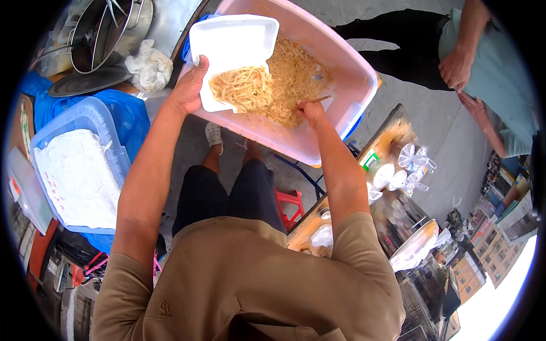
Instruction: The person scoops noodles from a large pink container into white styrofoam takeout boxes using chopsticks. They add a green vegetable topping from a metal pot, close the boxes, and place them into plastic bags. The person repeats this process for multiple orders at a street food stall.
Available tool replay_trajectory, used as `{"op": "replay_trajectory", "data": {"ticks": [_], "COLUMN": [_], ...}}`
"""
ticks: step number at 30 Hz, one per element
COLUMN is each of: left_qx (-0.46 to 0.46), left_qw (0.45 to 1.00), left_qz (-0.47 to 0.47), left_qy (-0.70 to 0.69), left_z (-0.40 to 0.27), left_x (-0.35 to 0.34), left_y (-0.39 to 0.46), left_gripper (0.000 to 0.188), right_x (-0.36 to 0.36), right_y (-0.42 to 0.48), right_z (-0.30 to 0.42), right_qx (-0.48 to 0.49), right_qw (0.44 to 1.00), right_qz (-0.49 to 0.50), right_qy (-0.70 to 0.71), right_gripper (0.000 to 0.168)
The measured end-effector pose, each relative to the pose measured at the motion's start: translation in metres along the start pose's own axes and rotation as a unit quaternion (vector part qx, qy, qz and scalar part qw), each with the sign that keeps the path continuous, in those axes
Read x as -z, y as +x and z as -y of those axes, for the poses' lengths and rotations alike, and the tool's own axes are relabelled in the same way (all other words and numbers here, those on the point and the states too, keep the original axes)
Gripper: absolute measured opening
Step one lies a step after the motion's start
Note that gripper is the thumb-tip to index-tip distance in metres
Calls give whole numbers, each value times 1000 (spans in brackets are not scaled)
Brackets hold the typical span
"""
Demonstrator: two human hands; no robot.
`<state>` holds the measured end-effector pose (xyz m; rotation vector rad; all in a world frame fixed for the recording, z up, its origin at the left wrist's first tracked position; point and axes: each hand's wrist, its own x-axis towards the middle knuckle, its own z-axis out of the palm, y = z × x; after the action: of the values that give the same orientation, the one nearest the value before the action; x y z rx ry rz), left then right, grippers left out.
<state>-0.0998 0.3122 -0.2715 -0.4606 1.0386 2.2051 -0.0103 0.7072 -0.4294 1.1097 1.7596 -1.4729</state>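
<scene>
My left hand [190, 87] grips the left edge of a white foam takeout box [234, 38], its lid open. Thick noodles [243, 87] lie in the lower half of the box, which is held over the left part of a large pink plastic tub [345, 64]. A broad heap of noodles [298, 76] covers part of the tub's floor. At the heap's lower right, my right hand [310, 113] is closed around thin brown sticks, probably chopsticks [322, 98], whose other ends are hidden by the hand and noodles.
A divided metal pot [102, 34], a round lid [89, 80] and a crumpled white cloth [149, 66] are at upper left. Below them stands a blue plastic bin [76, 102] with a white cloth. Bagged cups [392, 174] sit on a wooden bench at right. Another person [469, 55] stands beyond the tub.
</scene>
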Motion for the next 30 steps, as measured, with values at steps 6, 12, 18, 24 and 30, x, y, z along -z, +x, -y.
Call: {"op": "replay_trajectory", "data": {"ticks": [6, 12, 18, 24, 30], "left_qx": [4, -8, 3, -6, 17], "left_qw": [1000, 1000, 999, 998, 998], "left_qz": [6, -1, 15, 26, 48], "left_qy": [-14, -23, -47, -50, -32], "left_z": [-1, -9, -6, -6, 10], "left_x": [7, 3, 16, 10, -13], "left_y": [-3, -9, -5, -7, -5], "left_gripper": [94, 96, 97, 99, 102], "right_x": [13, 20, 18, 12, -57], "right_y": [-1, -27, -82, -191, -289], "right_z": [26, 37, 41, 93, 140], "right_qx": [-47, -47, -40, 46, 377], "right_qw": [989, 965, 940, 916, 923], "right_qz": [110, 208, 214, 175, 47], "right_qy": [88, 154, 263, 357, 61], "right_gripper": [16, 16, 16, 16, 18]}}
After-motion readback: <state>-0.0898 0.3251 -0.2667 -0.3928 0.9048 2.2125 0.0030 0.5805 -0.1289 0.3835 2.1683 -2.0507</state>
